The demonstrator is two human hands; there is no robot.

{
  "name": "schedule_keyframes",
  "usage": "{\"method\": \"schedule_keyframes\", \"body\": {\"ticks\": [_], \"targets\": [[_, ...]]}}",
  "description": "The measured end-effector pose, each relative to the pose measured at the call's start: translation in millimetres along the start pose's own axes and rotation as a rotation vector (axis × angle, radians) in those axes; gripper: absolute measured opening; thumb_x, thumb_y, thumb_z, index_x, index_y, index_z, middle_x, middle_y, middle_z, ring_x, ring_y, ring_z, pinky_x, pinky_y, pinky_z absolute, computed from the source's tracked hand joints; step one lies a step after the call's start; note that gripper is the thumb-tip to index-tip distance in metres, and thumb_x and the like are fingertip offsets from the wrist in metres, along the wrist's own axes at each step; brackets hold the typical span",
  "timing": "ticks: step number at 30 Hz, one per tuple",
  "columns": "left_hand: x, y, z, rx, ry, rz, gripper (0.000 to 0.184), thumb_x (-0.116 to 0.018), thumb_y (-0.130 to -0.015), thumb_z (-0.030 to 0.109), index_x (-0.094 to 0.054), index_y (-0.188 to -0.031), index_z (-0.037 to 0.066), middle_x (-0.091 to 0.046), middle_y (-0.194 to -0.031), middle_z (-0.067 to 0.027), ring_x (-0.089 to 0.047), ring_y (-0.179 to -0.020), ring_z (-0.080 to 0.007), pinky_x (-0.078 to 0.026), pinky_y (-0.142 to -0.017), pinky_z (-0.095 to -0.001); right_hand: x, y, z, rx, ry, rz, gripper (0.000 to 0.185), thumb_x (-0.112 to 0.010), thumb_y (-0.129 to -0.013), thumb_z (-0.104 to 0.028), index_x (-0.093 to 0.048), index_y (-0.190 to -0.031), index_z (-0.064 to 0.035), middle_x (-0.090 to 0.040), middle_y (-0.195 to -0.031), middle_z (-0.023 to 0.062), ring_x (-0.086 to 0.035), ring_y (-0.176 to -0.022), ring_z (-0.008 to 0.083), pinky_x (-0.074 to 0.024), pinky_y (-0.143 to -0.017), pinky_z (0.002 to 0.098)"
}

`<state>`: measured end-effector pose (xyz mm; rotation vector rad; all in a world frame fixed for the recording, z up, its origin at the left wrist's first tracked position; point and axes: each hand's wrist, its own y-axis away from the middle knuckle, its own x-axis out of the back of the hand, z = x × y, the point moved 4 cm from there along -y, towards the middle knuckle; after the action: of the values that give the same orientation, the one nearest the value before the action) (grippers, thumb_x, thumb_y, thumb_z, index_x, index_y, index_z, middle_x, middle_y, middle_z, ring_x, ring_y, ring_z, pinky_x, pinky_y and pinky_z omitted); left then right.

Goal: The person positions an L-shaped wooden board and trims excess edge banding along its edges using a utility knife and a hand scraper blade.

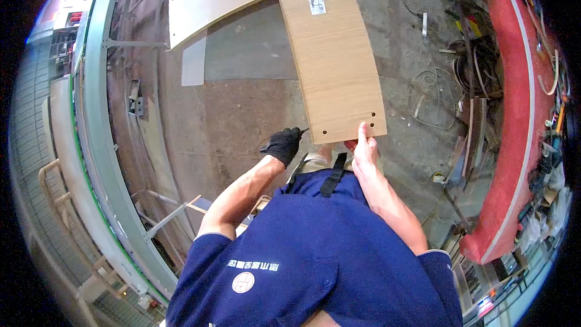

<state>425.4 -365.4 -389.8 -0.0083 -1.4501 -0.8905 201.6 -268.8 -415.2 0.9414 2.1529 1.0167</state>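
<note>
A light wood-grain panel (330, 54), L-shaped with a cut-out corner, reaches away from my body. Its near end has several dark round holes, and a white label (317, 5) is stuck farther up. My bare right hand (364, 148) grips the near edge, thumb on top beside two holes, fingers underneath. Something red shows beside that hand, too small to name. My left hand (282, 146), in a black glove, is closed around a thin dark tool (304, 130) whose tip points at the panel's near left edge. Most of this tool is hidden in the fist.
A long pale green metal beam (97, 115) with brackets runs along the left. At right lies a long red padded piece (514, 103), with coiled hose, cables and scrap strips beside it. A grey sheet (251, 54) lies on the stained floor (218, 127) beneath the panel.
</note>
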Motion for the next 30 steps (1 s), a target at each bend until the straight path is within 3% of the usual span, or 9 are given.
{"method": "schedule_keyframes", "body": {"ticks": [5, 7, 11, 13, 18, 20, 24, 26, 30], "targets": [[0.8, 43.7, -15.7, 0.061, 0.092, -0.083, 0.029, -0.056, -0.094, 0.034, -0.063, -0.09, 0.006, -0.068, -0.084, -0.0225, -0.068, -0.075, -0.0392, -0.053, -0.062, -0.0499, 5.2, -3.7, -1.2, -0.058, -0.024, -0.08, 0.055, -0.057, -0.095, -0.052, -0.05, -0.121, -0.0039, -0.062, -0.107, 0.0099, -0.063, -0.091, 0.0212, -0.0544, -0.082, 0.0382], [-29.6, 54.7, -33.5, 0.038, 0.236, 0.107, 0.032, -0.058, -0.094, 0.037, -0.064, -0.095, 0.006, -0.067, -0.084, -0.0232, -0.068, -0.077, -0.036, -0.052, -0.065, -0.0456, 8.4, -5.3, 0.1, -0.09, -0.02, -0.131, 0.054, -0.058, -0.095, -0.052, -0.051, -0.119, -0.0043, -0.062, -0.105, 0.0088, -0.063, -0.09, 0.021, -0.0545, -0.082, 0.038], [4.9, 43.8, 14.5, 0.498, 1.3, 0.037, 0.034, -0.066, -0.092, 0.037, -0.066, -0.1, 0.004, -0.063, -0.074, -0.0057, -0.057, -0.064, -0.0143, -0.045, -0.058, -0.0307, 12.1, -8.4, -1.2, -0.087, -0.017, -0.171, 0.055, -0.058, -0.095, -0.052, -0.05, -0.121, -0.0047, -0.061, -0.105, 0.0089, -0.063, -0.092, 0.0214, -0.0538, -0.085, 0.0394], [7.6, 30.2, 41.8, 0.517, 1.591, 0.001, 0.029, -0.07, -0.091, 0.033, -0.068, -0.094, 0.005, -0.062, -0.073, -0.0008, -0.054, -0.062, -0.0103, -0.043, -0.055, -0.0275, 8.0, -1.0, -7.6, -0.111, -0.024, -0.164, 0.055, -0.058, -0.095, -0.052, -0.05, -0.122, -0.0049, -0.061, -0.107, 0.0095, -0.062, -0.094, 0.0219, -0.0533, -0.087, 0.0402], [-29.0, 28.8, 50.6, 0.48, 1.737, 0.082, 0.019, -0.069, -0.09, 0.024, -0.068, -0.089, 0.005, -0.059, -0.069, -0.0018, -0.055, -0.061, -0.0129, -0.043, -0.054, -0.0288, 5.9, 0.8, -10.2, -0.155, -0.056, -0.151, 0.047, -0.056, -0.098, -0.045, -0.05, -0.126, -0.0072, -0.06, -0.107, 0.0088, -0.06, -0.091, 0.0212, -0.0533, -0.081, 0.0387], [-23.2, 42.8, 50.1, 0.096, 1.19, 0.132, 0.019, -0.068, -0.089, 0.025, -0.068, -0.087, 0.006, -0.058, -0.069, -0.0019, -0.055, -0.061, -0.0134, -0.043, -0.055, -0.0297, 6.8, -0.8, -9.5, -0.161, -0.044, -0.169, 0.049, -0.056, -0.098, -0.046, -0.048, -0.128, -0.0072, -0.06, -0.108, 0.0094, -0.06, -0.093, 0.0224, -0.0527, -0.083, 0.0402], [-37.5, 56.6, 36.4, 0.261, 1.378, -0.021, 0.022, -0.068, -0.085, 0.029, -0.067, -0.089, 0.008, -0.059, -0.07, -0.0019, -0.053, -0.06, -0.0144, -0.041, -0.054, -0.0302, 9.2, -4.5, -13.2, -0.195, 0.008, -0.207, 0.052, -0.055, -0.098, -0.049, -0.047, -0.129, -0.007, -0.06, -0.11, 0.0105, -0.061, -0.096, 0.0243, -0.0512, -0.087, 0.0417], [-32.1, 63.6, 37.2, 0.753, 1.809, -0.16, 0.028, -0.067, -0.089, 0.033, -0.065, -0.098, 0.007, -0.064, -0.075, -0.0036, -0.056, -0.063, -0.014, -0.042, -0.054, -0.0285, 10.9, -0.6, -16.1, -0.22, 0.031, -0.216, 0.053, -0.054, -0.098, -0.05, -0.047, -0.128, -0.0073, -0.061, -0.11, 0.0109, -0.061, -0.098, 0.0247, -0.0508, -0.087, 0.0414], [-45.9, 55.0, 54.4, 0.704, 2.222, 0.04, 0.037, -0.062, -0.095, 0.044, -0.065, -0.104, 0.008, -0.069, -0.088, -0.0056, -0.057, -0.062, -0.0125, -0.048, -0.056, -0.0271, 10.9, 3.2, -21.2, -0.287, 0.062, -0.255, 0.051, -0.053, -0.098, -0.051, -0.049, -0.127, -0.0083, -0.063, -0.109, 0.0118, -0.062, -0.101, 0.0253, -0.0507, -0.086, 0.0404]]}}
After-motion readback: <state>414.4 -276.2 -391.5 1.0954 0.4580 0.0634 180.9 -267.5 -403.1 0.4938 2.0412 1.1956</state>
